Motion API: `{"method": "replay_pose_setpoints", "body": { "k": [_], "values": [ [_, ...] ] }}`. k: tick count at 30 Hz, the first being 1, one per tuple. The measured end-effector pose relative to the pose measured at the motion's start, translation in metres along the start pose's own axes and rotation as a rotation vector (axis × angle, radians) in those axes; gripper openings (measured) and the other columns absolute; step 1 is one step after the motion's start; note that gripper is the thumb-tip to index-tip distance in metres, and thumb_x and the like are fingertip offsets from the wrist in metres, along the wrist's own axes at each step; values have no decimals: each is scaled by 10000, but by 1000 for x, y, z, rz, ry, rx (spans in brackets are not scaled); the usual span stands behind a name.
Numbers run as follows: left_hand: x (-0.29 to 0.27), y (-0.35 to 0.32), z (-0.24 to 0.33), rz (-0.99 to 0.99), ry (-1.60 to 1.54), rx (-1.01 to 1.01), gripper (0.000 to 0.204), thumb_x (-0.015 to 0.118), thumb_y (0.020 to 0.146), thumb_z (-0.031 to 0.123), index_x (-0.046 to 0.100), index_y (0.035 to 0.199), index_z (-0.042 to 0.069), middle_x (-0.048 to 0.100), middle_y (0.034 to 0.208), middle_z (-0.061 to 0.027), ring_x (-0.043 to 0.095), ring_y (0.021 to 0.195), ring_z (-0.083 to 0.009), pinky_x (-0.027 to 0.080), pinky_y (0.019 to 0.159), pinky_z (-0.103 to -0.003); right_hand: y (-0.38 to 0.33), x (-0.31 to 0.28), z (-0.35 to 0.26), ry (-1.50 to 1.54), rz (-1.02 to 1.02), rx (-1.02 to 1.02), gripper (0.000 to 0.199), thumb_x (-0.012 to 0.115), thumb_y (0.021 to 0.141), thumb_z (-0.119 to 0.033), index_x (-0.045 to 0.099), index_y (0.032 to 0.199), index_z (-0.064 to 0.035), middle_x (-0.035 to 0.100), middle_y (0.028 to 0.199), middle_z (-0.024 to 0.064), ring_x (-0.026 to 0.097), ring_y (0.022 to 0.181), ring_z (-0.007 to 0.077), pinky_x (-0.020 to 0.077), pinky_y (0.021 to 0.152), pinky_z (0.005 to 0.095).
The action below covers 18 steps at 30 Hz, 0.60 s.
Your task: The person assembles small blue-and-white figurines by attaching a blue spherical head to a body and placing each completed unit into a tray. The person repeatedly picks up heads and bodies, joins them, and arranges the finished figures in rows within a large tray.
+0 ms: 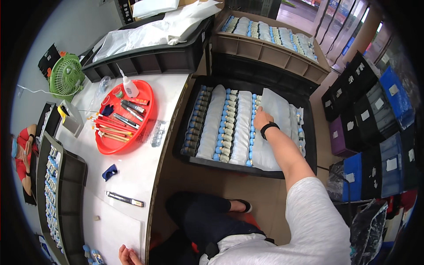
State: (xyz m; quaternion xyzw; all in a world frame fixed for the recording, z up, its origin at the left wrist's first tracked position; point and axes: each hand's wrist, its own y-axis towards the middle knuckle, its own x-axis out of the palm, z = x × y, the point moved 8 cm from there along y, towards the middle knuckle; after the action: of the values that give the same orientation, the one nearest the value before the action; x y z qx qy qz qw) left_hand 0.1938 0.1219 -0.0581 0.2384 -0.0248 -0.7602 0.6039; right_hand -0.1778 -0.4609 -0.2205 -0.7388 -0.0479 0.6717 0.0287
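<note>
My right hand [263, 118], with a black band on the wrist, reaches into a black crate [247, 169] on the right. Its fingers are closed together at a row of small blue-and-cream figurines [253, 134], beside a white padding sheet [267, 152]. What lies between the fingertips is hidden. More figurines [225, 128] stand in rows between white padding strips [212, 123]. At the lower edge my left hand [128, 256] is partly in view over the white table, fingers curled in; anything inside them is hidden. Left of it lie a few blue figurines [92, 255].
A red tray [151, 108] holds brushes, pens and a white squeeze bottle [130, 87]. A utility knife [125, 199] lies on the table [170, 99]. Filled crates [70, 203] stand left and behind [269, 51]; bins [353, 172] line the right. Another person sits far left.
</note>
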Motion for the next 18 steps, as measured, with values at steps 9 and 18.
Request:
{"method": "replay_pose_setpoints", "body": {
  "k": [9,18],
  "values": [
    [1,0,-4,-4,-13,-15,162,595,854,4,613,1007,-46,622,892,-101,577,779,-166,483,717,-275,-2,6,-5,-72,-23,-67,325,464,831,-96,489,1153,-61,662,947,180,647,889,338,516,758,419],
    [3,-1,2,-20,24,20,166,582,858,-2,610,1015,-48,618,894,-99,573,773,-164,480,709,-275,4,6,-10,-49,67,-157,369,469,802,-81,499,1170,-63,664,885,186,647,818,365,511,706,469]
  ]
}}
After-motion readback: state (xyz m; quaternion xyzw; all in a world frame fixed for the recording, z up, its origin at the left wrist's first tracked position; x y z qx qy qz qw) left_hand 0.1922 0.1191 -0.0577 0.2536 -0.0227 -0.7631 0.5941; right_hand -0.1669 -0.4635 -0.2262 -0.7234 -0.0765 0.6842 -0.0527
